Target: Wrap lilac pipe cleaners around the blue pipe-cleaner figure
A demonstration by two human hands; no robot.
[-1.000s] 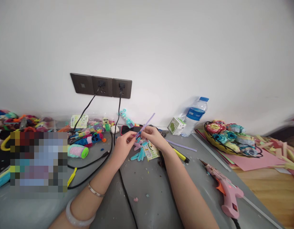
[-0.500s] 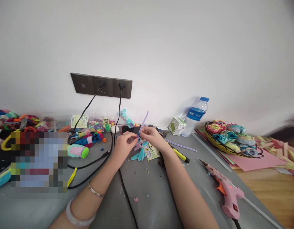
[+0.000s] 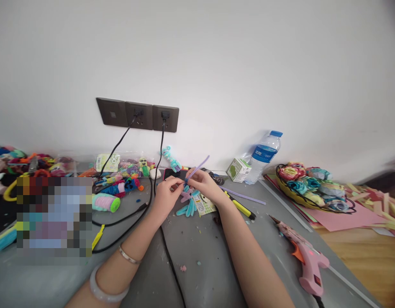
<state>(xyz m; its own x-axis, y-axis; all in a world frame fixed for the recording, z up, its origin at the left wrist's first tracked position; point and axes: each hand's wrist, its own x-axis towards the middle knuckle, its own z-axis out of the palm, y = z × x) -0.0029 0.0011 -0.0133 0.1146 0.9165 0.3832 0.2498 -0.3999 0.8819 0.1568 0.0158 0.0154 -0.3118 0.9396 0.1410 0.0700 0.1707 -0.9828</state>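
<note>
Black cable (image 3: 162,136) — obstacle beside hands (image 3: 166,196)

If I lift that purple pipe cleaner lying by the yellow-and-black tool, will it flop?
Probably not much: the purple pipe cleaner lies nearly straight, and the matching strand juts up unsupported beyond your right hand. It's likely very light, too, being so thin.

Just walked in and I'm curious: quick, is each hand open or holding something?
Left hand: closed, pinching the purple stem near its lower end.
Right hand: closed, pinching the same purple stem.
</note>
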